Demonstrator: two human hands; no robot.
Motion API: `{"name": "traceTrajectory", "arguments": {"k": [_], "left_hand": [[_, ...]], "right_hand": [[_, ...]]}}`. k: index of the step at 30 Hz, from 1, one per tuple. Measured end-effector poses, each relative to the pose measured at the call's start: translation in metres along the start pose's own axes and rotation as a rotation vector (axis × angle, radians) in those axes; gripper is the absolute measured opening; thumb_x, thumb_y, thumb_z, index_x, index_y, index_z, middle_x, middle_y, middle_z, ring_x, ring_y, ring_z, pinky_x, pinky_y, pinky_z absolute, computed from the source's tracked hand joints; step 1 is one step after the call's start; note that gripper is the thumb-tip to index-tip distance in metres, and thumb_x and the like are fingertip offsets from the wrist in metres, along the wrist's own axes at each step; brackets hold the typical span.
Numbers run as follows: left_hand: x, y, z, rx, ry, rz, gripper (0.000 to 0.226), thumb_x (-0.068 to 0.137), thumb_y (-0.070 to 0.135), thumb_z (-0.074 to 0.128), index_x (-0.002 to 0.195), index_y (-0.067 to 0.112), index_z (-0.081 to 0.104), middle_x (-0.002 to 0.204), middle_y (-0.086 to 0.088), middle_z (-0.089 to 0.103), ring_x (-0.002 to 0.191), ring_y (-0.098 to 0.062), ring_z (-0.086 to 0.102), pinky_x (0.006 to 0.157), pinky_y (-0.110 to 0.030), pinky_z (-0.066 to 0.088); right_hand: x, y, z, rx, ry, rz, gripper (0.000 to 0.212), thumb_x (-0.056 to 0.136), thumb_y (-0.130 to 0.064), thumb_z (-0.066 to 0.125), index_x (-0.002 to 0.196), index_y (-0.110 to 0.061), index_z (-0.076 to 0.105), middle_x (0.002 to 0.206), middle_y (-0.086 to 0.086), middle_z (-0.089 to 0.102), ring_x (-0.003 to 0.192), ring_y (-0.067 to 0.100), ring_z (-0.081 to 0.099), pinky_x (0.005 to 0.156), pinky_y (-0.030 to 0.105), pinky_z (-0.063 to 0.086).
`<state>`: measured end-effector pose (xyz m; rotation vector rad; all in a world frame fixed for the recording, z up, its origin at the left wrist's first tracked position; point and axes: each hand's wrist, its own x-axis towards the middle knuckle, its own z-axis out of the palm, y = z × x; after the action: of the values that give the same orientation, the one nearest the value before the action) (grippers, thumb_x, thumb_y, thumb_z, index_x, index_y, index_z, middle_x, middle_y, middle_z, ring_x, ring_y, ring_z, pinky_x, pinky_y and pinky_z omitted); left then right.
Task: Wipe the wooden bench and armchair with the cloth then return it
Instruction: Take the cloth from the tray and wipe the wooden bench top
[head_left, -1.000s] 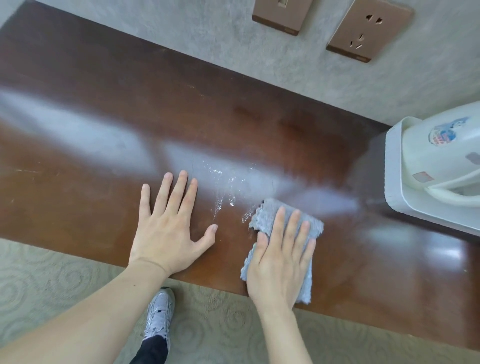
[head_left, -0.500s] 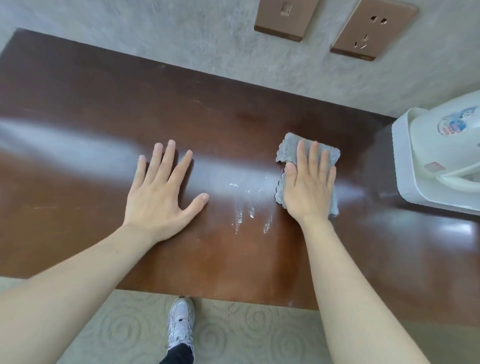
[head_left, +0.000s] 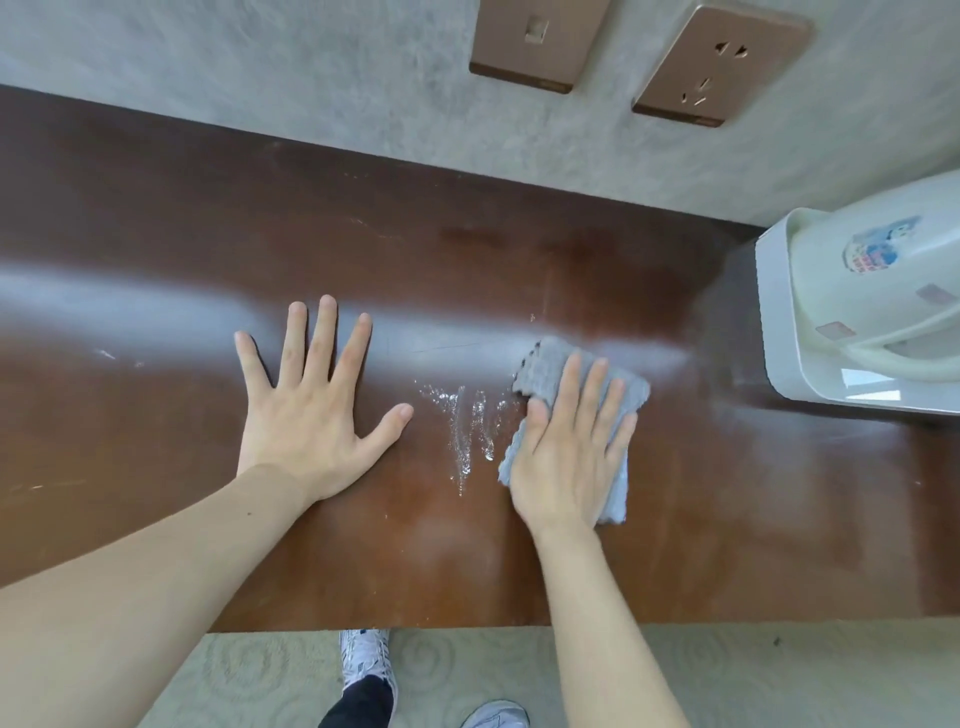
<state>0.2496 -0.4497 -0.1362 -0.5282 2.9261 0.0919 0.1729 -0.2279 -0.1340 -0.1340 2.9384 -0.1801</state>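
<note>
Since half a second ago the right hand (head_left: 569, 447) and the cloth (head_left: 576, 400) under it have slid back toward the near edge of the counter (head_left: 156, 249), now lying lower in the frame and just right of the wet streaks (head_left: 465, 431). That hand lies flat with straight fingers pressing the grey cloth onto the wood; the cloth sits right of centre, its corners showing past the fingertips and below the wrist. The left hand (head_left: 311, 415) is also flat, fingers spread, resting on bare wood left of centre and holding nothing, with the streaks between the two hands.

The counter's near edge runs along the lower part of the frame above the carpet (head_left: 779, 675), and its far edge meets the grey wall (head_left: 260, 78) across the upper part. Open wood stretches from the left hand to the frame's left edge, and a band of it lies beyond both hands up to the wall.

At the right edge a white kettle (head_left: 883, 280) sits in a white tray (head_left: 779, 332), near the cloth but apart from it, closing off that side. A switch (head_left: 537, 44) and a socket (head_left: 719, 65) are on the wall at upper right. Two white shoes show at the bottom: one (head_left: 363, 657) by the counter's edge, the other (head_left: 496, 716) cut off by the frame.
</note>
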Motion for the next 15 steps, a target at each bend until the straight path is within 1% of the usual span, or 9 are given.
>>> {"name": "traceTrajectory", "arguments": {"k": [4, 9, 12, 15], "left_hand": [[0.000, -0.002, 0.001, -0.019, 0.019, 0.009, 0.090, 0.091, 0.078, 0.017, 0.160, 0.019, 0.023, 0.168, -0.013, 0.014, 0.155, -0.035, 0.008, 0.115, -0.071, 0.009], [-0.001, -0.003, 0.001, -0.032, 0.025, 0.009, 0.090, 0.091, 0.076, 0.022, 0.159, 0.018, 0.028, 0.168, -0.013, 0.016, 0.155, -0.035, 0.010, 0.115, -0.071, 0.009], [0.000, -0.002, 0.001, -0.037, 0.033, 0.016, 0.089, 0.091, 0.076, 0.021, 0.158, 0.017, 0.031, 0.167, -0.014, 0.019, 0.155, -0.036, 0.012, 0.115, -0.071, 0.010], [0.000, -0.001, -0.001, -0.029, 0.008, 0.010, 0.089, 0.092, 0.076, 0.018, 0.158, 0.018, 0.031, 0.167, -0.013, 0.019, 0.154, -0.035, 0.014, 0.115, -0.071, 0.011]], "right_hand": [[0.089, -0.014, -0.014, 0.000, 0.055, 0.013, 0.061, 0.106, -0.042, 0.018, 0.159, -0.017, 0.000, 0.168, 0.004, -0.001, 0.154, 0.025, -0.005, 0.124, 0.048, -0.002], [0.162, -0.032, -0.026, -0.034, 0.033, -0.087, 0.059, 0.107, -0.043, 0.014, 0.159, -0.019, -0.001, 0.168, 0.002, -0.004, 0.154, 0.023, -0.008, 0.124, 0.046, -0.005], [0.164, -0.043, -0.023, -0.061, 0.026, -0.224, 0.058, 0.106, -0.043, 0.012, 0.159, -0.022, -0.001, 0.168, 0.000, -0.004, 0.154, 0.022, -0.008, 0.124, 0.045, -0.005], [0.128, -0.045, -0.016, -0.078, 0.008, -0.427, 0.059, 0.105, -0.043, 0.011, 0.159, -0.022, 0.003, 0.168, -0.001, 0.000, 0.154, 0.022, -0.007, 0.125, 0.044, -0.003]]}}
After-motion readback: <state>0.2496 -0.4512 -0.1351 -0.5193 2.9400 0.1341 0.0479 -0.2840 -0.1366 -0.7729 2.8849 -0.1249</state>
